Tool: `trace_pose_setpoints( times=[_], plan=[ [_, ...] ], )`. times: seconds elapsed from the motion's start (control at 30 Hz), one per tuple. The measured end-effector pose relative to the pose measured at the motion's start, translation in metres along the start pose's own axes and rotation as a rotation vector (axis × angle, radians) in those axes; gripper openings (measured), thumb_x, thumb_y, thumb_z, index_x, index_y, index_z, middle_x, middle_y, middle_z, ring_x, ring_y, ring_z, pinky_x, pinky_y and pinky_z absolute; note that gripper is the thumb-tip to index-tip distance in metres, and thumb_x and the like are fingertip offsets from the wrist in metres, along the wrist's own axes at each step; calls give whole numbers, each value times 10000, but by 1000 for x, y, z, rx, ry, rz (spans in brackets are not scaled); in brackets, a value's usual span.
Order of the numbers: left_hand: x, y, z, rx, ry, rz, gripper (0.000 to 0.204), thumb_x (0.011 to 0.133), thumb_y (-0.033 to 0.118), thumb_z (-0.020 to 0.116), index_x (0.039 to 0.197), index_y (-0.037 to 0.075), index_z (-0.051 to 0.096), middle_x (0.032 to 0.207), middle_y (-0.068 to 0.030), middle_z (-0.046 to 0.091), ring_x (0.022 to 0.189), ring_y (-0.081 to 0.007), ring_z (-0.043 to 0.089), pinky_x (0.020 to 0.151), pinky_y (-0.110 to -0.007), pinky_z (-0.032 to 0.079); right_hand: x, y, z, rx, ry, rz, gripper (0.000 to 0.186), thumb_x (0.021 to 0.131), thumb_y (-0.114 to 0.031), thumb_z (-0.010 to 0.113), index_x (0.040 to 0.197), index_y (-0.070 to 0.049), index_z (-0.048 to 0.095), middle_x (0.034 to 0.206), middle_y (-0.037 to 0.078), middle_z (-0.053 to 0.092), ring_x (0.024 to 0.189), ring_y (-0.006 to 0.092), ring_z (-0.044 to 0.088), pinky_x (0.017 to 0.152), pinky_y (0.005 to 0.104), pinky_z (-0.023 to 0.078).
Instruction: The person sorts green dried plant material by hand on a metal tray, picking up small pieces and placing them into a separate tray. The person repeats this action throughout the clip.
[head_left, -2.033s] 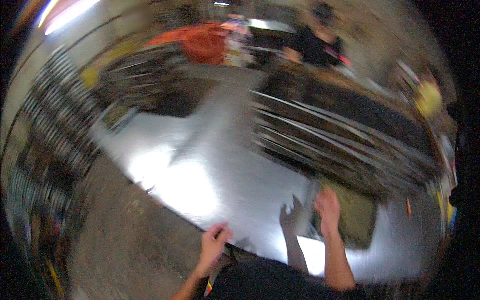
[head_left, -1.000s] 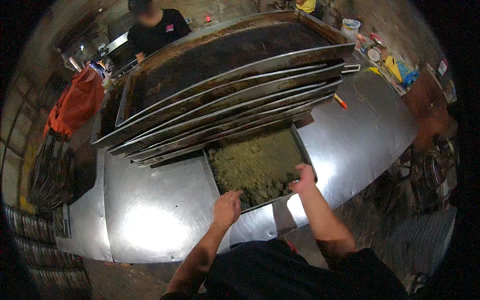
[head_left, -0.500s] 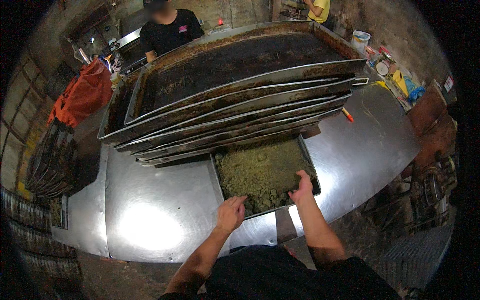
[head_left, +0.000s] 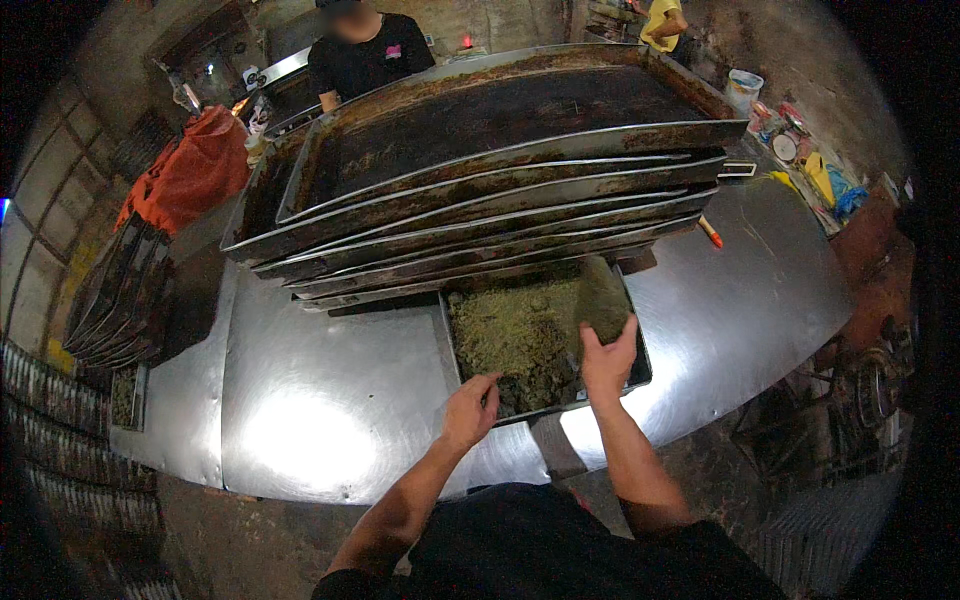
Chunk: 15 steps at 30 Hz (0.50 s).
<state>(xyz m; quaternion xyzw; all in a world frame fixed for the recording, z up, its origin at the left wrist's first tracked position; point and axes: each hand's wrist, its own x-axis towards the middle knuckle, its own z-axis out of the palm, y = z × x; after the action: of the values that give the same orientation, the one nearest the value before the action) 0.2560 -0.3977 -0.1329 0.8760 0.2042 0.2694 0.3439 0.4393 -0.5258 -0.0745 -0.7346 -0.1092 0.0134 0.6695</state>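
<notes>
My right hand (head_left: 608, 355) grips a flat, olive-green slab (head_left: 603, 298) that stands tilted up at the right side of a metal tray (head_left: 447, 335) of crumbly olive-green material (head_left: 512, 330). My left hand (head_left: 475, 405) is at the tray's near-left part, fingers loosely bent and apart, fingertips at the crumbly material, holding nothing that I can see. The tray lies on a shiny sheet-metal table (head_left: 330, 380). Directly beyond it rises a stack of large, stained metal trays (head_left: 480, 240), whose lowest edges sit just over its far side.
A co-worker (head_left: 365, 55) in black stands behind the stack, another person (head_left: 663, 22) in yellow farther back. An orange cover (head_left: 190, 160) and more stacked trays (head_left: 110, 300) are at left. An orange-tipped stick (head_left: 712, 232), a white bucket (head_left: 742, 90) and assorted clutter (head_left: 820, 175) are at right.
Two seconds ago the view was blurred and turned leftward; it now faces the stack. Since half a second ago my right hand has raised an olive-green slab; my left hand stays at the near-left part.
</notes>
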Motion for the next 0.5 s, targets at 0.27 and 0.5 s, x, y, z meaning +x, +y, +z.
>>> trace_pose_setpoints(
  times=[0.27,0.5],
  plan=[
    [16,16,-21,-138,311,-123,187,835,37,562,1013,16,617,885,-140,612,740,-240,626,667,-316,492,-12,-6,34,-915,-636,-772,722,685,12,648,1353,-121,409,1377,168,426,1333,325,338,1125,489,214],
    [33,5,-47,30,148,-147,279,813,98,607,1089,63,594,1055,-143,589,943,-309,605,791,-405,485,39,33,-8,-571,-608,-349,627,756,-147,672,1340,-91,451,1351,203,454,1267,367,417,1057,426,350]
  ],
)
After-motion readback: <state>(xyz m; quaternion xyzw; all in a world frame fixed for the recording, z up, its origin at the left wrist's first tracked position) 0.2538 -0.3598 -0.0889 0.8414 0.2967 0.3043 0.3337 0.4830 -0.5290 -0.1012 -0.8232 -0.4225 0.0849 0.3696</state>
